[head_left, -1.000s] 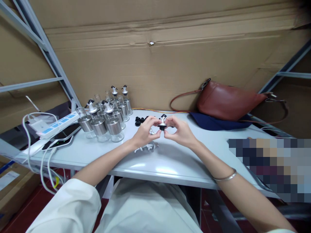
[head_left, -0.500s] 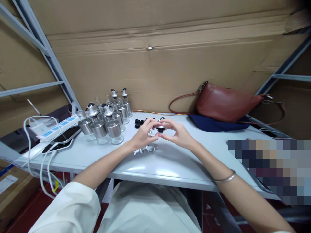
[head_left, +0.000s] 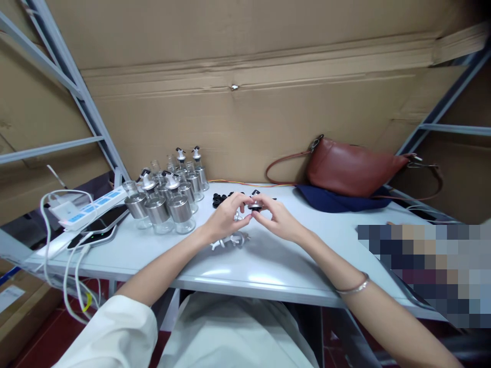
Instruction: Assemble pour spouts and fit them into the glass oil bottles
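Between the fingertips of both hands is a bottle pourer (head_left: 254, 207) with a silver body and black parts. My left hand (head_left: 226, 217) pinches it from the left and my right hand (head_left: 278, 219) from the right, fingers curled round it. Under and beside my left hand, white and silver pourer parts (head_left: 232, 239) lie on the table. Behind that hand sits a cluster of small black stoppers (head_left: 220, 198), partly hidden. Several glass bottles with steel bands (head_left: 180, 208) stand to the left, some topped with pourers (head_left: 171, 179).
A power strip (head_left: 92, 207), white cables and phone-like devices (head_left: 102, 222) lie at the table's left end. At the back right, a brown handbag (head_left: 353, 166) rests on dark blue cloth (head_left: 326, 199). Cardboard (head_left: 245, 128) walls the back, with metal shelf posts (head_left: 92, 117) at the sides.
The camera view has tilted slightly, so the scene sits a little lower. Both hands keep hold of the pourer, and their fingers have shifted slightly around it.
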### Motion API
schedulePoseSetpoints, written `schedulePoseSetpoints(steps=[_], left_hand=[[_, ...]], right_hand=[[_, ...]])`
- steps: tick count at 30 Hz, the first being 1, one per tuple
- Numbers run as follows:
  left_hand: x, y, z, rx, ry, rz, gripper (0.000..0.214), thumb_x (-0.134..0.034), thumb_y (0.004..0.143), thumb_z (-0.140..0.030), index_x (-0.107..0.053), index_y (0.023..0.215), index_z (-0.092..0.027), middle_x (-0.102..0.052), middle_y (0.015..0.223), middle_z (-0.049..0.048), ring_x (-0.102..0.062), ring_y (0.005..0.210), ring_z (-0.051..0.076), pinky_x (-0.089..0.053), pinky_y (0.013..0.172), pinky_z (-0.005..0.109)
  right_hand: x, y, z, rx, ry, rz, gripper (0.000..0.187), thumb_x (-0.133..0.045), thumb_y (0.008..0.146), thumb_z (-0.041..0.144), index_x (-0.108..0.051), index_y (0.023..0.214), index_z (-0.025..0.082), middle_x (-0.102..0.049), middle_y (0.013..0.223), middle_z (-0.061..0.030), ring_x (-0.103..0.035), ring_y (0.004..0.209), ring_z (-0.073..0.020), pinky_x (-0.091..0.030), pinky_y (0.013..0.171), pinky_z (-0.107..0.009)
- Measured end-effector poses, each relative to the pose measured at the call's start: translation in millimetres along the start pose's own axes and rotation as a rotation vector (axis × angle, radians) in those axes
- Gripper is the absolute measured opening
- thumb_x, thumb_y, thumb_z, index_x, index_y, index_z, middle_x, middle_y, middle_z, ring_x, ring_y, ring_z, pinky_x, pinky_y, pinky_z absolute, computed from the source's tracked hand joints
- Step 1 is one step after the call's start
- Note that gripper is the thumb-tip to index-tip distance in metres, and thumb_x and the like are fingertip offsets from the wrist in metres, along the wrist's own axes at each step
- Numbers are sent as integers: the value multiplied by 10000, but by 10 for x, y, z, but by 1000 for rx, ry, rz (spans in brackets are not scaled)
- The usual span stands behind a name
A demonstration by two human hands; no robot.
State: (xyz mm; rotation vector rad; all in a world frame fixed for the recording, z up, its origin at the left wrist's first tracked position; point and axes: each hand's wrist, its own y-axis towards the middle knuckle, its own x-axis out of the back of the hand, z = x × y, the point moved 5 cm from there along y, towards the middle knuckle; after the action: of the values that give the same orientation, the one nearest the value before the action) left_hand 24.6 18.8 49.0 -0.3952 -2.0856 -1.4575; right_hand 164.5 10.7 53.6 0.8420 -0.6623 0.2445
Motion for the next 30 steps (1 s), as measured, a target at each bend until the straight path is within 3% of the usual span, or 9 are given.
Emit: schedulePoseSetpoints(steps=[3, 9, 16, 25, 30], left_hand=[[6, 6, -18, -28, 91, 15, 196, -479, 854, -125, -492, 1040, -183, -563, 838, 14, -551, 733, 127, -456, 727, 273], [-45, -5, -10, -72, 249, 101, 233, -531, 895, -283, -497, 1092, -166, -595, 809, 19, -579, 752, 160, -426, 723, 295], [-59, -28, 24, -91, 313, 85, 205, -478, 932, -229, -485, 1125, -163, -654, 946, 65, -618, 825, 172, -422, 766, 306], [-14, -18, 41, -37, 319, 65, 238, -481, 940, -274, -485, 1144, -153, -672, 1002, 87, -628, 913, 189, -431, 795, 316], [-32, -14, 36, -52, 335, 98, 223, -442, 957, -276, -513, 1133, -159, -675, 1040, 97, -630, 940, 193, -430, 805, 321]], right_hand=[[-18, 1, 0, 7, -39, 18, 179, -464, 861, 207, -554, 1014, 182, -673, 947, -73, -635, 789, -173, -515, 728, -299], [-35, -18, -103, -67, 9, 49, 196, -493, 898, 308, -523, 1063, 207, -711, 971, -77, -681, 838, -196, -510, 749, -312], [10, -21, -116, -116, 52, 16, 309, -621, 825, 387, -496, 1060, 230, -731, 954, -63, -699, 852, -208, -498, 798, -329], [-4, -30, -118, -115, 81, 21, 312, -598, 844, 396, -475, 1073, 225, -727, 973, -70, -695, 804, -199, -480, 746, -309], [-26, -49, -146, -172, 60, 62, 304, -554, 870, 409, -448, 1082, 217, -728, 776, -35, -671, 690, -190, -449, 600, -275]])
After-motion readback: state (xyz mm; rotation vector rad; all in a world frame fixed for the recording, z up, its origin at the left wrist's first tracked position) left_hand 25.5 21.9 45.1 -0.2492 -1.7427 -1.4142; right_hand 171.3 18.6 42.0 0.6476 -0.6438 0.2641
